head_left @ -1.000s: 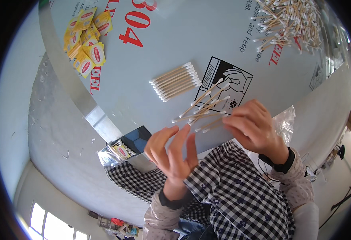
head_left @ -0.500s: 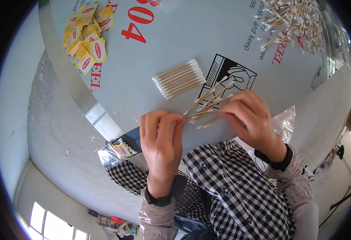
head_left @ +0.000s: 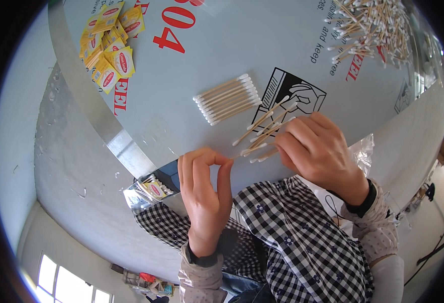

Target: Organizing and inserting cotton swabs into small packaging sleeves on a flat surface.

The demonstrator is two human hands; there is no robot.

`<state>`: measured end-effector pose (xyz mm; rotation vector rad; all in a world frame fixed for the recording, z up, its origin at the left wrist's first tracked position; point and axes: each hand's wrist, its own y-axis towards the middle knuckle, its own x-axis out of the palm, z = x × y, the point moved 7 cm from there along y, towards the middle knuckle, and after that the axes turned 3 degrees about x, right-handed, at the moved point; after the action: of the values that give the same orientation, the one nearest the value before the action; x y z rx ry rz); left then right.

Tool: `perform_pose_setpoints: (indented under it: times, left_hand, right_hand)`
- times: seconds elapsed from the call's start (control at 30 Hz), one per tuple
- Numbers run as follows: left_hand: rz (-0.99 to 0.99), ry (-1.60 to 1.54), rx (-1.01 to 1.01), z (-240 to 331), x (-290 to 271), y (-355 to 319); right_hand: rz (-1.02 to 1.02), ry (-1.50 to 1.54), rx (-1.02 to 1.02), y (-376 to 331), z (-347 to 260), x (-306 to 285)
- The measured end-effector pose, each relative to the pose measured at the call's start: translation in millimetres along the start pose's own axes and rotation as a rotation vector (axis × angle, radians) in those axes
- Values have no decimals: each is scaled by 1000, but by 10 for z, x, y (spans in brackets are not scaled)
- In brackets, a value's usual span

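Observation:
My left hand [head_left: 204,189] pinches the end of a cotton swab between thumb and forefinger, close to the table's near edge. Bent and closed, the fingers of my right hand [head_left: 313,149] are at the right ends of several loose cotton swabs [head_left: 263,127], which lie crossed at different angles. The fingers cover part of these swabs. Just beyond them, a neat row of cotton swabs [head_left: 227,99] lies side by side, white tips lined up at both ends.
Yellow and white printed packets [head_left: 113,55] are heaped at the far left. A large pile of cotton swabs [head_left: 371,30] spreads at the far right. Left of my left hand, a clear pack [head_left: 151,191] holds swabs and a yellow label. The metal table edge [head_left: 131,151] curves along the left.
My left hand has moved slightly down toward me, its pinch now lower. My right hand has shifted a little, its fingers more bent over the loose swabs. The row is unchanged.

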<state>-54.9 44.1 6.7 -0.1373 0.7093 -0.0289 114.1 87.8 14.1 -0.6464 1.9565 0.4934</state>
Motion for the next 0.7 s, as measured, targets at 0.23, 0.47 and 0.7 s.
perform_pose_setpoints:
  times: [0.23,0.47,0.7]
  left_hand:
    - [-19,3,67,88,128,-93]
    - [-23,13,199,241,252,24]
    - [22,-2,182,249,276,54]
  right_hand:
    - [42,105,-37,54,173,-254]
    - [-3,103,73,139,294,-148]
    - [-23,92,81,98,302,-135]
